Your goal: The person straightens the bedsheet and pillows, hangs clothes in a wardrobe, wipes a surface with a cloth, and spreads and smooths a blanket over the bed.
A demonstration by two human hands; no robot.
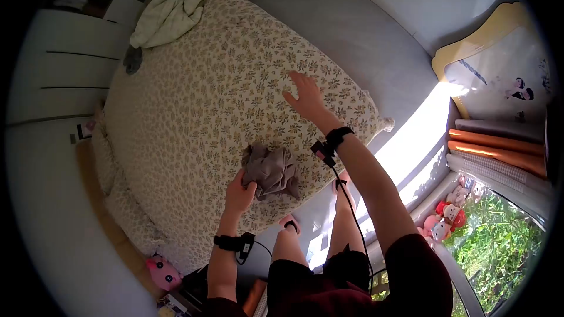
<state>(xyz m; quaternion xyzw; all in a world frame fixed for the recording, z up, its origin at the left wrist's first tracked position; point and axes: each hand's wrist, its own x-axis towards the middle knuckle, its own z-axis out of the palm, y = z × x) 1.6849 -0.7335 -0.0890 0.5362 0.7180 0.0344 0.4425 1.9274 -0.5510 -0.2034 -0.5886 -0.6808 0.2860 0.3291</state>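
Note:
A crumpled grey-brown cloth (271, 171) lies bunched near the front edge of the bed. My left hand (239, 192) grips its left side, thumb on top and the other fingers partly hidden. What kind of garment or cloth it is, I cannot make out. Above the floral bedsheet (223, 88), my right hand (305, 97) reaches forward with fingers spread and nothing in them. It is farther up the bed than the cloth and apart from it. Both wrists wear black straps with small devices and cables.
A pale green blanket (173, 9) is heaped at the far left corner, with a small dark grey item (133, 60) below it. Pillows (132, 220) and a pink plush toy (164, 272) are at the left. Rightward are orange curtains (496, 148), plush toys (449, 217) and a window.

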